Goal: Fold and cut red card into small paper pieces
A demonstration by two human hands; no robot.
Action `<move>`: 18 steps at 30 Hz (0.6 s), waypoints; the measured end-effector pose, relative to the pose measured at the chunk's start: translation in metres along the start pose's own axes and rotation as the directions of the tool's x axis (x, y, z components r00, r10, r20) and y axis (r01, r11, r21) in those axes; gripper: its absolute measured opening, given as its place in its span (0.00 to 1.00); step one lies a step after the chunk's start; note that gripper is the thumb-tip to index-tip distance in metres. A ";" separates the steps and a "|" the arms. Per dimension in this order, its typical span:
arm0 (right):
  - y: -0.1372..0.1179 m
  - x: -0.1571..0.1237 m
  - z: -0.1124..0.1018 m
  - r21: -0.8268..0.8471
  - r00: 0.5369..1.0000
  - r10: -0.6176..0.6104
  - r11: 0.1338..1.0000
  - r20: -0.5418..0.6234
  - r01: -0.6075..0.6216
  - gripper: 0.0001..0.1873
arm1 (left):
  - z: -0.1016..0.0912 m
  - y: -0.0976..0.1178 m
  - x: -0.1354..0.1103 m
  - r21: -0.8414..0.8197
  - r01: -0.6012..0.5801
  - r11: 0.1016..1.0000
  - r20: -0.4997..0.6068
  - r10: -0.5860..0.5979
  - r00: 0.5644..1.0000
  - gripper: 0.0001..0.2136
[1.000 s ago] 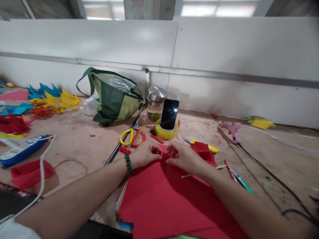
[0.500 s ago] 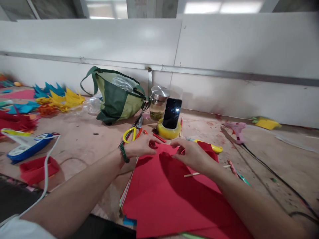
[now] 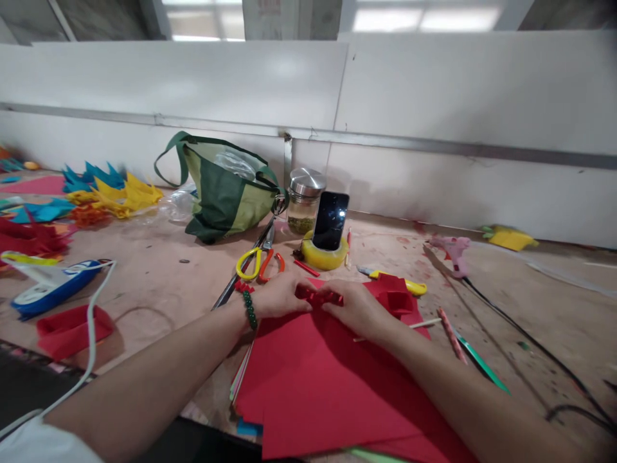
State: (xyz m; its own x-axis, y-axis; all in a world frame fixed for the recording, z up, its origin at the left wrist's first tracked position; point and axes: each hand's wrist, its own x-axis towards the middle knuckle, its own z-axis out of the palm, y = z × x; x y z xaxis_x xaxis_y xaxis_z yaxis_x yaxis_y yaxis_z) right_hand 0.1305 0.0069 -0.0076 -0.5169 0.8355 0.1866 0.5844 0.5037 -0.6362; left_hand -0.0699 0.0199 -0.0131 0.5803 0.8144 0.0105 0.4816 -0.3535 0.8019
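Observation:
My left hand [image 3: 279, 297], with a green bead bracelet [image 3: 249, 310] at its wrist, pinches one side of a small red piece [image 3: 319, 297]. On the other side, the fingertips of my right hand [image 3: 359, 310] close on the same piece. Fingers hide much of it, so its exact shape is unclear. Both hands are over the far end of a stack of red sheets [image 3: 308, 399]. Under my right wrist lies a thin pale stick [image 3: 424, 323]. A folded red piece [image 3: 399, 299] sits just right of my right hand, beside a yellow utility knife [image 3: 415, 287].
Beyond the hands, a phone [image 3: 330, 222] leans on a yellow tape roll [image 3: 319, 256] before a lidded jar [image 3: 303, 199]. Yellow-handled scissors [image 3: 249, 265] lie near a green bag [image 3: 226, 193]. A pink glue gun [image 3: 456, 252] with a cord lies right, a blue-white iron [image 3: 58, 289] left.
My hands have come closer together, and a small red piece now shows between their fingertips. The view has shifted slightly; more of the folded red piece and green-handled tool shows at right.

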 end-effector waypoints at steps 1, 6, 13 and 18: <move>0.002 0.001 0.001 0.016 1.000 0.002 1.000 -0.005 -0.002 0.10 | 0.000 0.001 0.000 -0.010 -0.004 1.000 -0.004 0.004 1.000 0.15; 0.001 0.004 -0.017 0.134 0.999 0.026 0.991 -0.045 -0.020 0.07 | -0.010 0.014 0.000 -0.408 0.186 0.894 0.027 -0.192 0.981 0.20; -0.010 0.003 -0.032 0.382 0.996 0.082 0.922 -0.047 -0.058 0.11 | -0.014 0.027 -0.006 -0.790 0.309 0.530 0.201 -0.252 0.946 0.16; -0.010 0.003 -0.031 0.385 0.995 0.080 0.922 -0.057 -0.052 0.12 | -0.012 0.029 -0.007 -0.817 0.281 0.504 0.184 -0.234 0.955 0.11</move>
State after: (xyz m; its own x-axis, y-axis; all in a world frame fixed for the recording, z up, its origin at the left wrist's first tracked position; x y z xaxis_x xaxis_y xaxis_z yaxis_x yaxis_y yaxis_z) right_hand 0.1427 0.0110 0.0228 -0.4325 0.8840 0.1774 0.3248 0.3363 -0.8840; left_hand -0.0682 0.0097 0.0175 0.5625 0.7753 -0.2872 -0.1304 0.4263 0.8952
